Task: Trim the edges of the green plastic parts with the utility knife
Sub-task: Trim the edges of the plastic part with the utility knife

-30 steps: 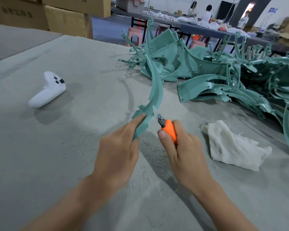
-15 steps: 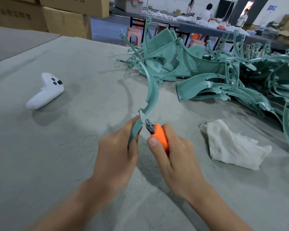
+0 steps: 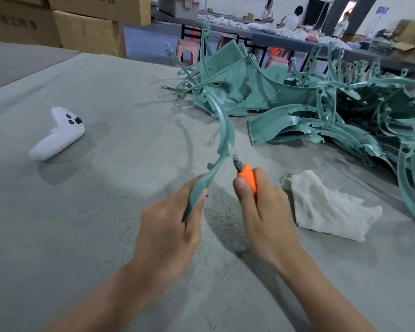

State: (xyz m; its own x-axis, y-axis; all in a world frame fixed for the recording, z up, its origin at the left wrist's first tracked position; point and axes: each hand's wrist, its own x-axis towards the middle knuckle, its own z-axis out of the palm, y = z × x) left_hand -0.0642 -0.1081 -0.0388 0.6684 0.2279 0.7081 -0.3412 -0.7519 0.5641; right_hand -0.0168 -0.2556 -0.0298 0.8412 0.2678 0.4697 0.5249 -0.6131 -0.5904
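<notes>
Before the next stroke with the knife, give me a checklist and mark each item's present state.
1. The left hand grips the lower end of the curved green part: ok.
2. The right hand is wrapped round the utility knife, thumb on the handle: ok.
3. The blade meets the part's edge: ok.
4. The blade points up and away from both hands: ok.
5. Sharpness of the blade: cannot tell; it looks crusted.
6. The white cloth and the pile of green parts lie apart from the cut: ok.
</notes>
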